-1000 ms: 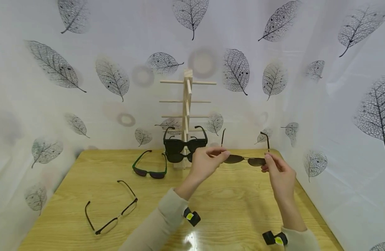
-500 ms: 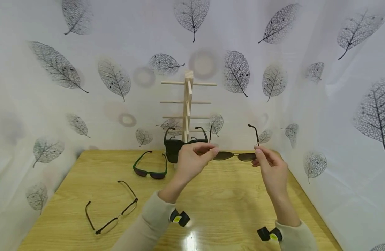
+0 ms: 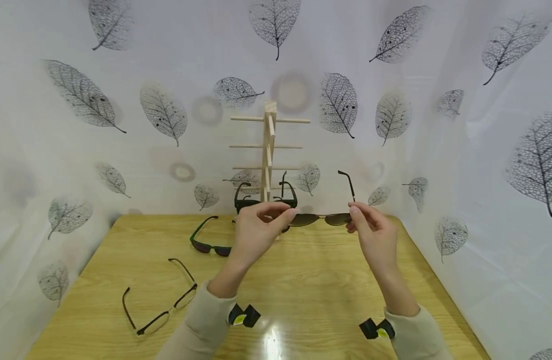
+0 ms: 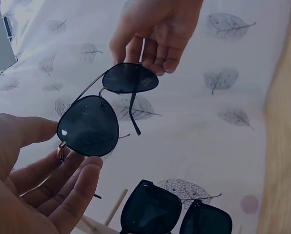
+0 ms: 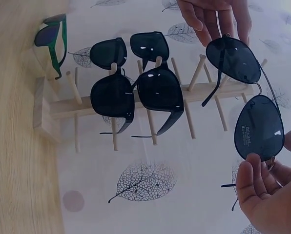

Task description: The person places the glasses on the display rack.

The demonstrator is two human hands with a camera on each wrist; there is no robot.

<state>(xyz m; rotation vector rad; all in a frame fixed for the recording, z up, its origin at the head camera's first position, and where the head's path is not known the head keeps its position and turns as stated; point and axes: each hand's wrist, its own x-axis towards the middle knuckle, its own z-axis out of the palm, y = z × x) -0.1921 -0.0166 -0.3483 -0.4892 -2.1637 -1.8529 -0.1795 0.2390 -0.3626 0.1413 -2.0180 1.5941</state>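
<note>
A pair of aviator sunglasses is held in the air at the centre of the head view, above the wooden table and just in front of the wooden rack. The left hand pinches the frame at its left end, thumb and fingers closed on the hinge; the right hand pinches the right end likewise. Both temple arms are seen opened out and pointing upward, away from the person.

In the right wrist view the rack is shown with two pairs of black sunglasses already seated on its pegs: a large square pair and a smaller rounder pair on the next rung. The remaining rungs, in the upper centre of the head view, are bare.

Two pairs are noted on the table: green-framed sunglasses left of the rack base, and thin-rimmed clear glasses in the lower left of the frame.

Assessment: two pairs are judged racked, one pair is in hand near the rack but not yet on any rung, and two pairs are untouched. The work is judged to be a little under halfway.
</note>
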